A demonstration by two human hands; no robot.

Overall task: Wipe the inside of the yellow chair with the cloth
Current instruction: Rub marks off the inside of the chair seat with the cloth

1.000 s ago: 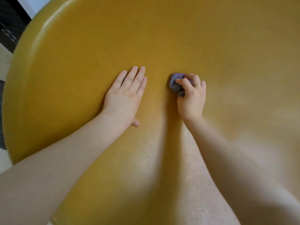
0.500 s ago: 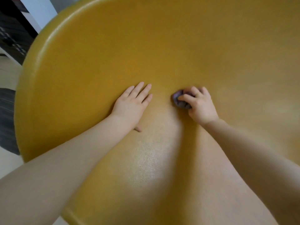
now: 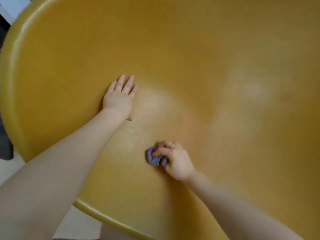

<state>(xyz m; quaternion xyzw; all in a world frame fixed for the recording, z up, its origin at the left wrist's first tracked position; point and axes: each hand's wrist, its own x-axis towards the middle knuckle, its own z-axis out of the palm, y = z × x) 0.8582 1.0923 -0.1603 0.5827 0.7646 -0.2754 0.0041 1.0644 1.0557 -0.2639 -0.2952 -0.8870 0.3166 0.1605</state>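
The yellow chair (image 3: 190,49) fills almost the whole view as a smooth curved shell with a rounded rim. My left hand (image 3: 119,97) lies flat on the inner surface, left of centre, fingers spread and pointing up. My right hand (image 3: 174,160) is lower, on the seat part, fingers curled around a small bunched purple-grey cloth (image 3: 155,157) pressed against the chair. Most of the cloth is hidden under my fingers. A ring shows on that hand.
The chair's front rim (image 3: 103,217) curves across the bottom left, with pale floor (image 3: 78,226) beneath it. A dark object (image 3: 5,144) stands at the left edge beside the chair's side rim. A white surface (image 3: 12,6) shows in the top left corner.
My right hand has dragged the cloth down the chair's inside, from beside my left hand toward the front of the seat. My left hand stays flat in the same spot.
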